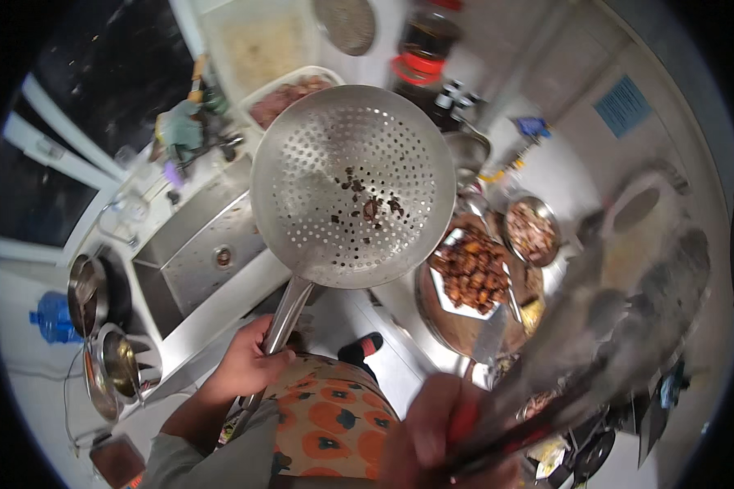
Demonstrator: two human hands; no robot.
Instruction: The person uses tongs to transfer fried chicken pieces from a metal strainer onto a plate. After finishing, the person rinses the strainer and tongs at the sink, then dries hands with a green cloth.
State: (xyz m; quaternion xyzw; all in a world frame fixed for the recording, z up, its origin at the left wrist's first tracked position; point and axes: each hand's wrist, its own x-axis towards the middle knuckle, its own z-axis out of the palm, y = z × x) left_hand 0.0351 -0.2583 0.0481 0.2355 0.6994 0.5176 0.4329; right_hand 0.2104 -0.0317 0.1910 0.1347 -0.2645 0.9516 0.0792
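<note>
Left hand (254, 359) grips a round perforated metal strainer (352, 147).
Right hand (440, 424), blurred, clasps a dark pan (583, 346), outline indistinct; dark crumbs (370, 210) speckle the strainer.

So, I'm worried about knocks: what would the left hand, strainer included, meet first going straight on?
Likely the red-banded jar beyond the strainer; depth is unclear, so contact isn't certain.

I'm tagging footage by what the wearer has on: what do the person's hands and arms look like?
The left hand is gloveless, with no watch visible; its forearm is bare up to a plain grey sleeve. The right hand looks gloveless too, but blur hides finer detail.
</note>
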